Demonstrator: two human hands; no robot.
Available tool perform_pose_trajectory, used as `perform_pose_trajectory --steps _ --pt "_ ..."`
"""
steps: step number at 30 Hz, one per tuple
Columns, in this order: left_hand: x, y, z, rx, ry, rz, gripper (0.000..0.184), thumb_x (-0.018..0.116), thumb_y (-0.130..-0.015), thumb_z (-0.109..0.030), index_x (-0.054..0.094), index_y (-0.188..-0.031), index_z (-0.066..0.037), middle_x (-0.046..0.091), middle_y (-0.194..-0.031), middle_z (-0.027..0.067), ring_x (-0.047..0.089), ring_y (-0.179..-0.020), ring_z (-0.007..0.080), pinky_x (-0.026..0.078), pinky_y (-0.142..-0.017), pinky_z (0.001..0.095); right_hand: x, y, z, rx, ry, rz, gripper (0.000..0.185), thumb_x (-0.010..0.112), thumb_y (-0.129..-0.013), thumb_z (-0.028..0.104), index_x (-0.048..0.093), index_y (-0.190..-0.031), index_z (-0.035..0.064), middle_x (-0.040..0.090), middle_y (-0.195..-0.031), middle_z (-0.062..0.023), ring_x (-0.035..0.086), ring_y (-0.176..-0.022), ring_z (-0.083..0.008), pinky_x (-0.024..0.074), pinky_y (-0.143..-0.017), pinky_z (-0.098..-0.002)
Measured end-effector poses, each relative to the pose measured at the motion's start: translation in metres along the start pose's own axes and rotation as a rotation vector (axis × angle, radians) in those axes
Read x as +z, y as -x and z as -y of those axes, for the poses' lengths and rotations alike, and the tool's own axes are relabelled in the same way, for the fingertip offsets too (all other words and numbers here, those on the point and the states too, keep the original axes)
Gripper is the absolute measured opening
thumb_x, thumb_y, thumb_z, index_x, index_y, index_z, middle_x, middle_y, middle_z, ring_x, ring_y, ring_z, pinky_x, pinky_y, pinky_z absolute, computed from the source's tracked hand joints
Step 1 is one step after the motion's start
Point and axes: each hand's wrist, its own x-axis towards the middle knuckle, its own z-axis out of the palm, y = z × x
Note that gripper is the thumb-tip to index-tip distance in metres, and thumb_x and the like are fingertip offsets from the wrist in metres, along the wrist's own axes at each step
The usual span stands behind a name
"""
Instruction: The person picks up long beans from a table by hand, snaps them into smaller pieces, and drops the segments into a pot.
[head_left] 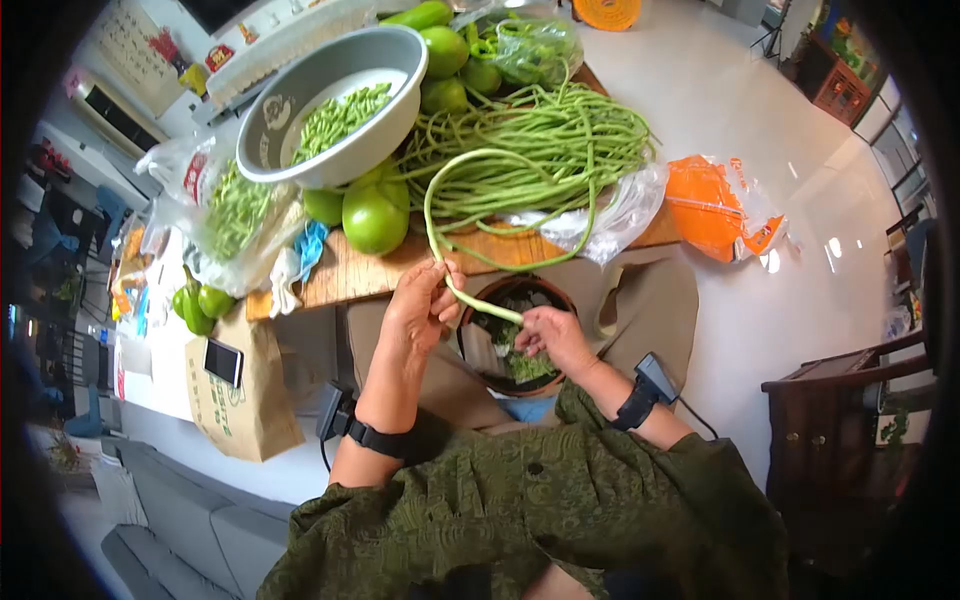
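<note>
A long green bean (470, 299) loops up over the table's near edge and comes back down to my two hands. My left hand (425, 300) is closed around it partway along. At its pale end, my right hand (556, 340) pinches it with the fingertips. Beneath my hands, between the knees, stands a round bin (540, 386) with green scraps inside. A heap of long beans (540, 140) lies on the wooden table (345, 276). To its left, a grey bowl (262, 122) holds short bean pieces (340, 122).
Round green gourds (376, 216) sit by the bowl. Plastic bags of greens (238, 212) and peppers (535, 50) flank the pile. An orange bag (706, 200) lies right of the table. A phone (223, 362) rests on a paper bag (240, 400) at left.
</note>
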Motion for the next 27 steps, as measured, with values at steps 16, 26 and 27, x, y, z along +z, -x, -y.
perform_pose_trajectory --steps 16,26,27 --pt "-0.020 0.006 0.028 -0.072 0.198 0.064 0.018 0.049 -0.089 -0.015 0.052 -0.088 0.002 0.058 -0.074 0.0121 0.037 -0.042 0.0045 0.037 -0.041 0.0202 0.021 0.030 0.062 0.135 -0.112 0.248 0.028 0.042 -0.088 0.015 0.053 -0.100 -0.0080 0.062 -0.082 -0.0181 0.064 -0.066 -0.0203 0.0458 -0.048 -0.0227" --pt "-0.024 -0.001 0.037 -0.089 0.179 0.005 0.017 0.050 -0.088 -0.015 0.051 -0.086 0.003 0.059 -0.073 0.0137 0.041 -0.042 0.0084 0.044 -0.046 0.0247 0.024 0.033 0.071 0.322 -0.448 0.375 0.031 0.040 -0.087 0.013 0.050 -0.103 -0.0121 0.060 -0.089 -0.0246 0.064 -0.074 -0.0288 0.0505 -0.053 -0.0282" --pt "-0.024 -0.001 0.037 -0.099 0.169 -0.017 0.017 0.050 -0.088 -0.015 0.051 -0.086 0.003 0.059 -0.073 0.0140 0.041 -0.042 0.0088 0.044 -0.046 0.0251 0.024 0.033 0.071 0.320 -0.452 0.384 0.032 0.040 -0.087 0.013 0.050 -0.104 -0.0123 0.060 -0.089 -0.0247 0.064 -0.075 -0.0288 0.0507 -0.054 -0.0283"
